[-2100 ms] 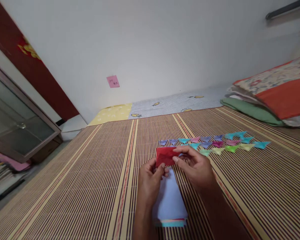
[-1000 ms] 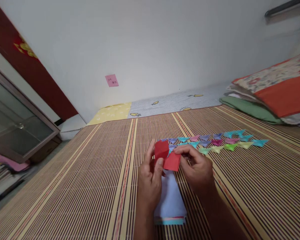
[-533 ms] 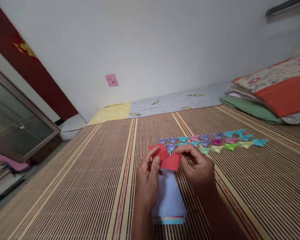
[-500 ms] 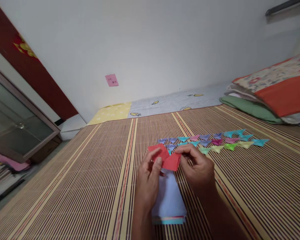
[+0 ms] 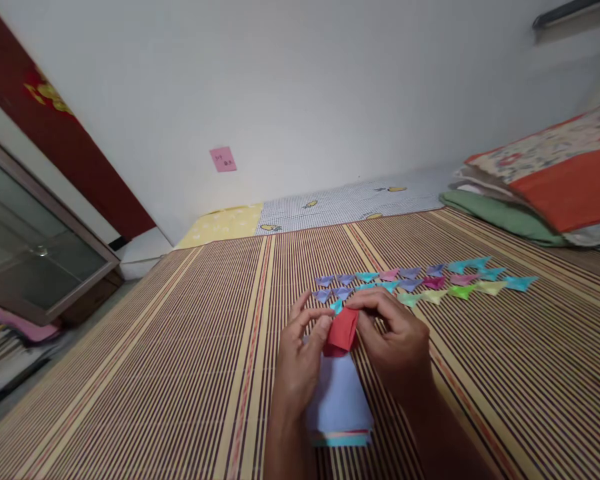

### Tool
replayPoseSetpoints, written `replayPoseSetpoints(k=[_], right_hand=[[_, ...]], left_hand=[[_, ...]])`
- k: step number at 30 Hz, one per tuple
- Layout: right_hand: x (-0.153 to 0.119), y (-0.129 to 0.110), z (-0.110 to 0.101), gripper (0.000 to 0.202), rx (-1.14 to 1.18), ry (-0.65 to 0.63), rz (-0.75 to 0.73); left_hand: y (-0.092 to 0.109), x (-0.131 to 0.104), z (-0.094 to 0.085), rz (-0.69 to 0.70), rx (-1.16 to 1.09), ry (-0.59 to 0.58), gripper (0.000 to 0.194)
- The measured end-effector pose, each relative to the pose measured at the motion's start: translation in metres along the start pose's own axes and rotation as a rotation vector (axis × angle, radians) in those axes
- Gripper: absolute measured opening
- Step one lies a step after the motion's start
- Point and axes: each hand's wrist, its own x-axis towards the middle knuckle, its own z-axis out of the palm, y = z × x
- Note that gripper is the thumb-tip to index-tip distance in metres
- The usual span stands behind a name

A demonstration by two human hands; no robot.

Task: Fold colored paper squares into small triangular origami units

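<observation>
A small folded red paper (image 5: 342, 332) is held up between my two hands. My left hand (image 5: 301, 353) pinches its left side with thumb and index finger, the other fingers raised. The thumb and fingers of my right hand (image 5: 394, 331) grip its upper right edge. Below the red paper lies a stack of coloured paper sheets (image 5: 341, 397), pale blue on top, with red and turquoise edges showing. Just beyond my hands, several small folded paper pieces (image 5: 434, 283) in blue, pink, green and yellow form rows.
A striped mat (image 5: 190, 347) covers the surface. At the right are folded bedding (image 5: 570, 193) and a green cloth (image 5: 503, 215). A pink note (image 5: 223, 159) is on the wall behind. A glass-fronted cabinet (image 5: 35, 247) stands at the left.
The red paper has turned and now shows a smaller, narrower shape, slightly lower. My left hand has shifted its fingers on it; my right hand has barely moved.
</observation>
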Motion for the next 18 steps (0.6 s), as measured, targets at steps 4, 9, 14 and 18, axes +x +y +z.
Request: replayPoseSetpoints(k=[4, 9, 14, 18], right_hand=[[0.001, -0.004, 0.001, 0.023, -0.006, 0.014, -0.018], [0.001, -0.004, 0.001, 0.024, -0.033, 0.017, -0.044], [0.005, 0.003, -0.012, 0.015, -0.057, -0.069, 0.153], [0.005, 0.014, -0.020, 0.022, 0.116, -0.237, 0.439]], left_hand=[[0.006, -0.002, 0.001, 0.076, 0.106, -0.014, 0.029], [-0.003, 0.000, 0.015, -0.091, -0.315, -0.296, 0.038], [-0.009, 0.001, 0.025, -0.208, -0.655, -0.246, 0.034], [-0.007, 0.003, 0.027, -0.285, -0.812, -0.045, 0.033]])
